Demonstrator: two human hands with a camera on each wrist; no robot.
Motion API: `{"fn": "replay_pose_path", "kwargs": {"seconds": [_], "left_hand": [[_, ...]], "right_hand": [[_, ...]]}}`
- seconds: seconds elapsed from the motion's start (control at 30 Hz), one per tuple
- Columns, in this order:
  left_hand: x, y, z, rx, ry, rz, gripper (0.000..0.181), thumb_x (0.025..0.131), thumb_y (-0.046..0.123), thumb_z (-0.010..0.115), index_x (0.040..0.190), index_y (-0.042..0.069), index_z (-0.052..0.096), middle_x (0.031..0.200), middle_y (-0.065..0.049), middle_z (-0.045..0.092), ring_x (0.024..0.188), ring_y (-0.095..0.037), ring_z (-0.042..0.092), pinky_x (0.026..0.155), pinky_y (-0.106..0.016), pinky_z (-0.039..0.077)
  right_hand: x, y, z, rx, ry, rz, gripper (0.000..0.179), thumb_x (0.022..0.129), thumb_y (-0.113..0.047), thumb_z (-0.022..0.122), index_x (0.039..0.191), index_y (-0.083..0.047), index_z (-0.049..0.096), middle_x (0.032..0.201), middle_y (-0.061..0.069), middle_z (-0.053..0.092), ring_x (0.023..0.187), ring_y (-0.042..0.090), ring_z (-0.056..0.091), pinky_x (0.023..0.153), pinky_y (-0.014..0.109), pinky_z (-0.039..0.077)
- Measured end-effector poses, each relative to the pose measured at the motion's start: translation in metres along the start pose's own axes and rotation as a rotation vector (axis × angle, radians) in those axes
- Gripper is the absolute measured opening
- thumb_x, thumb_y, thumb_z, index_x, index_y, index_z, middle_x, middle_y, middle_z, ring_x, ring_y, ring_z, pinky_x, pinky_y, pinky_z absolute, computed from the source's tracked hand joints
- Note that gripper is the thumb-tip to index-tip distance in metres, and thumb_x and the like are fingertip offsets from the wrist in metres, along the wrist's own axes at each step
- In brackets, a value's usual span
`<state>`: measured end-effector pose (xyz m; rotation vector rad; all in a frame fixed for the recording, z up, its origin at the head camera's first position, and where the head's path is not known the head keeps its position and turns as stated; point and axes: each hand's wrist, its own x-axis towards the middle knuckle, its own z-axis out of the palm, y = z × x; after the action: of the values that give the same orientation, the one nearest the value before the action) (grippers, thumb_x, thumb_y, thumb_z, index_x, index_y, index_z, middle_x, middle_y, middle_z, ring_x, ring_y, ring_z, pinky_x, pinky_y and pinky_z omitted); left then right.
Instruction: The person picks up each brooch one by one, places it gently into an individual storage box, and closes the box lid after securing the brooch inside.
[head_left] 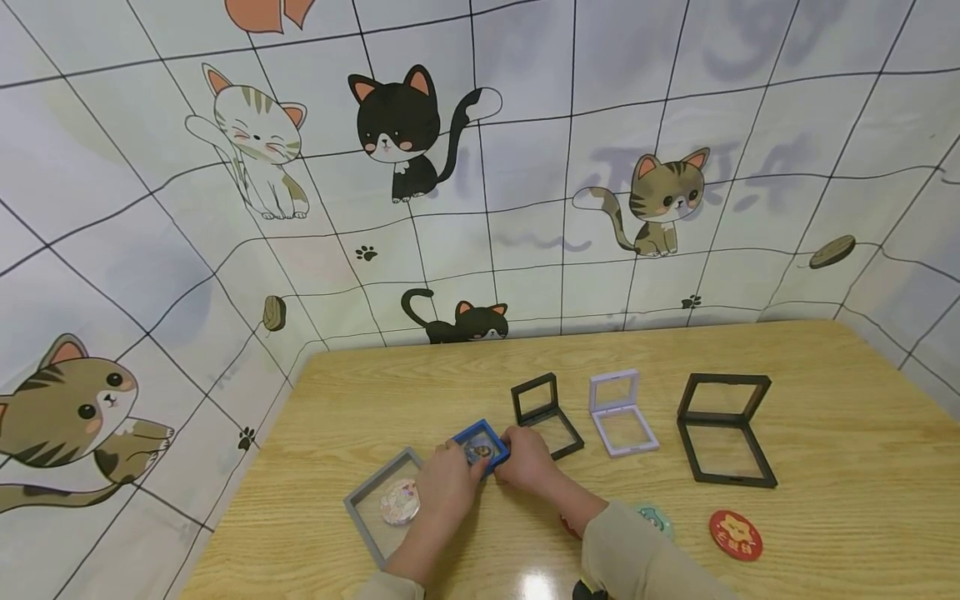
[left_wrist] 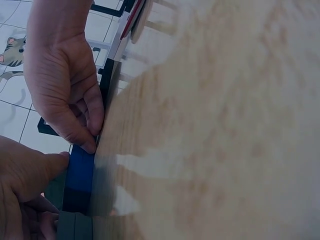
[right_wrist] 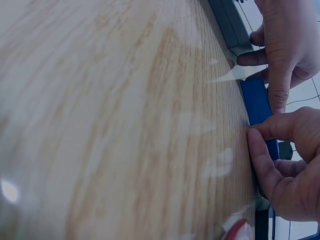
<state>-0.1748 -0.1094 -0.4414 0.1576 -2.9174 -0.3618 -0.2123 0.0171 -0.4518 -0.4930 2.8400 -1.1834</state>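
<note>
A blue square display frame [head_left: 497,437] lies on the table with its two halves closed together, and a small round piece with a printed picture [head_left: 480,451] shows through its clear film. My left hand [head_left: 446,487] grips its left side, thumb on the near edge and fingers at the far left corner. On the right corner, my right hand [head_left: 528,462] pinches the rim between thumb and forefinger. In the right wrist view, the right hand [right_wrist: 290,160] holds the side of the blue frame [right_wrist: 256,100] low against the tabletop. The underside is hidden.
Left of the hands lies a grey frame [head_left: 375,477] with a round badge [head_left: 400,502]. Beyond and to the right stand a small black frame [head_left: 572,429], a lilac frame [head_left: 648,427] and a larger black frame [head_left: 759,454], all opened. Nearer lie a green badge [head_left: 655,521] and a red badge [head_left: 736,535].
</note>
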Motion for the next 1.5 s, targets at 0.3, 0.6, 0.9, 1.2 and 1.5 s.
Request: {"fn": "replay_pose_path", "kwargs": {"seconds": [0.3,0.6,0.9,1.2,1.5], "left_hand": [[-0.003,0.002,-0.002,-0.008,-0.011,0.026,0.045,0.076,0.039,0.069,0.076,-0.004,0.059,0.063,-0.013,0.057,0.053,-0.024,0.054,0.042,-0.034,0.041],[-0.003,0.001,-0.004,-0.032,0.005,0.109,0.037,0.076,0.031,0.069,0.059,0.0,0.057,0.058,-0.011,0.057,0.051,-0.022,0.053,0.042,-0.034,0.04],[-0.011,0.005,-0.005,-0.004,-0.002,0.16,0.028,0.078,0.026,0.068,0.072,0.0,0.061,0.069,-0.011,0.059,0.06,-0.025,0.058,0.048,-0.035,0.045],[-0.024,0.02,-0.003,-0.174,-0.051,0.308,0.022,0.076,0.024,0.069,0.074,0.003,0.064,0.073,-0.006,0.06,0.062,-0.02,0.057,0.051,-0.027,0.045],[-0.036,0.047,0.003,-0.383,-0.232,0.384,0.037,0.075,0.026,0.07,0.101,0.001,0.06,0.08,-0.005,0.06,0.073,-0.017,0.057,0.062,-0.029,0.045]], "right_hand": [[-0.005,0.0,-0.004,0.015,-0.022,-0.01,0.029,0.056,0.003,0.068,0.084,0.009,0.06,0.069,0.006,0.054,0.063,0.016,0.046,0.056,0.028,0.04],[-0.018,0.0,-0.018,0.064,-0.122,-0.028,0.02,0.058,0.001,0.064,0.061,-0.004,0.045,0.053,-0.003,0.032,0.049,0.01,0.028,0.046,0.022,0.024],[-0.04,0.008,-0.037,0.091,-0.197,-0.033,0.026,0.067,-0.008,0.074,0.075,0.01,0.057,0.059,-0.002,0.042,0.052,0.009,0.041,0.051,0.025,0.037],[-0.064,0.013,-0.056,0.056,-0.16,0.015,0.039,0.067,-0.012,0.075,0.097,0.008,0.06,0.079,0.007,0.056,0.066,0.014,0.057,0.062,0.033,0.048],[-0.08,0.018,-0.076,-0.047,-0.069,0.095,0.037,0.059,-0.008,0.079,0.089,0.004,0.061,0.07,0.003,0.053,0.065,0.015,0.048,0.057,0.03,0.042]]}}
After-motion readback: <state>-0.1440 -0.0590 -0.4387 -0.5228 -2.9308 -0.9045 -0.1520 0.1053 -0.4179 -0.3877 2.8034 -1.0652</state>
